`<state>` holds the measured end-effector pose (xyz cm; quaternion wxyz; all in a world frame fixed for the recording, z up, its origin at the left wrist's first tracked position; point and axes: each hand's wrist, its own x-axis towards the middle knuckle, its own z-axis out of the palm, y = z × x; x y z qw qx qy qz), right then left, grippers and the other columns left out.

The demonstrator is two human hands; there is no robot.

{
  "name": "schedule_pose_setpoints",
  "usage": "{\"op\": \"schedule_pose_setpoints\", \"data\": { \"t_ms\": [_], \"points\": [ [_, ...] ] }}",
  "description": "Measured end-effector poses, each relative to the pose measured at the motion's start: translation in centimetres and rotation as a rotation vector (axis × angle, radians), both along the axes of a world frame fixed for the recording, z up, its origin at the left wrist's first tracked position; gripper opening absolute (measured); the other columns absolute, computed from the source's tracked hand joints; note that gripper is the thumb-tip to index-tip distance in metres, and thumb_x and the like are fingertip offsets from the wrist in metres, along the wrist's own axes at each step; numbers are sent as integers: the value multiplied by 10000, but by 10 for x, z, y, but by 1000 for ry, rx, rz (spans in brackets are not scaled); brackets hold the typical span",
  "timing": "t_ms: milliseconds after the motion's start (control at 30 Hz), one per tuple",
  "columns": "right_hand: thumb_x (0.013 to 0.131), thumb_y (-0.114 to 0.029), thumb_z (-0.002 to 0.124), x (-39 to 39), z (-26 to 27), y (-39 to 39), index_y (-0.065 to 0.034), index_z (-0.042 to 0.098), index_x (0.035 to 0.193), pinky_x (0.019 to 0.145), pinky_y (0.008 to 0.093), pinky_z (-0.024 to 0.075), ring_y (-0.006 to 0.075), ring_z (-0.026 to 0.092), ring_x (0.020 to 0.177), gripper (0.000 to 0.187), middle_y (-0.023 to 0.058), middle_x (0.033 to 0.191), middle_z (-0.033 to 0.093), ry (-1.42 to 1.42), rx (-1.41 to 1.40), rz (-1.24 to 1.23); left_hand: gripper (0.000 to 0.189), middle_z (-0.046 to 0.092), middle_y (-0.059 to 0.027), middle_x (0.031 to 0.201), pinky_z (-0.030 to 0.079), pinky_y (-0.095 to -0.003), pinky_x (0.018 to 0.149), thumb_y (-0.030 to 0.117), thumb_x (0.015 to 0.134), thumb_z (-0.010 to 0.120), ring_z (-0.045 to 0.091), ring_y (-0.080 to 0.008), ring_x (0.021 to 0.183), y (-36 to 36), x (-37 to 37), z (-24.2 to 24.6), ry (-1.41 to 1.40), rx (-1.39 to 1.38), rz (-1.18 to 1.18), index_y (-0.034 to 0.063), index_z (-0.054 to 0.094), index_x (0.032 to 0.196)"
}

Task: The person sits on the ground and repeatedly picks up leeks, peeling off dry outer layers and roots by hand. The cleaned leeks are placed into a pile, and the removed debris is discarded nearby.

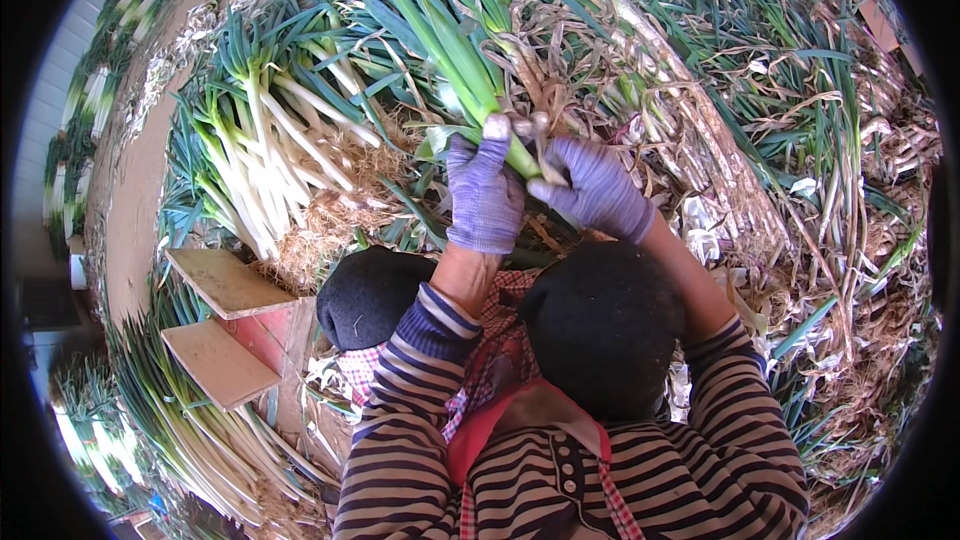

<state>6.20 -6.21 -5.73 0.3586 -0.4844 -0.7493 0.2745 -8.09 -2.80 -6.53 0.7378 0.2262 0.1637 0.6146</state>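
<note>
Both my hands wear purple knit gloves. A green onion stalk (465, 64) slants up and away from my left hand (487, 191), whose thumb presses along it. My right hand (596, 184) pinches a pale, dry outer leaf at the lower end of that stalk. White roots or dirt near the thumb are partly hidden by the fingers. Under and beyond my hands lie more leafy green onions (367, 11) and dry brown leaves (551, 90). To the left rests a pile of peeled white green onions (259, 157) with bushy roots (330, 229).
Two wooden boards (225, 285) jut from a stand beside my left knee. Behind them lies another row of long green onions (202, 420). Unpeeled, soil-covered stalks (705, 120) spread along the right. Bundled onions (94, 105) stand past the bare floor strip (131, 217).
</note>
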Motion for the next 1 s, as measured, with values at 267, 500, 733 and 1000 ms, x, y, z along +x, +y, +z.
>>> {"op": "schedule_pose_setpoints", "data": {
  "t_ms": [267, 500, 733, 1000],
  "points": [
    [836, -384, 663, 52, -60, -44, -17, 562, 1084, 656, 297, 443, 177, 551, 712, 455, 94, 815, 568, 153, -43, -276, 234, 556, -66, 833, 493, -453, 899, 172, 847, 653, 577, -255, 892, 30, -23, 4, -205, -109, 5, 42, 538, 1004],
    [847, -273, 672, 42, -80, -73, -24, 524, 1182, 738, 299, 467, 153, 569, 825, 443, 93, 902, 604, 619, -574, -234, 336, 589, -75, 846, 501, -471, 871, 208, 803, 695, 594, -274, 883, 33, -9, 22, -119, 5, 4, 73, 506, 1047],
    [869, -350, 623, 46, -64, -56, -5, 540, 1130, 643, 329, 464, 186, 583, 698, 441, 119, 762, 607, 206, -329, -196, 402, 563, -146, 938, 416, -553, 952, 163, 829, 537, 575, -315, 907, 9, 4, 4, -168, -127, -118, 67, 472, 1214],
    [883, -253, 630, 34, -62, -76, -23, 558, 1121, 642, 259, 455, 151, 574, 722, 339, 42, 831, 617, 264, -413, -329, 385, 552, -126, 905, 392, -560, 970, 55, 704, 528, 565, -319, 861, 12, 2, 2, -260, -71, -219, 32, 512, 1088]
  ]
}}
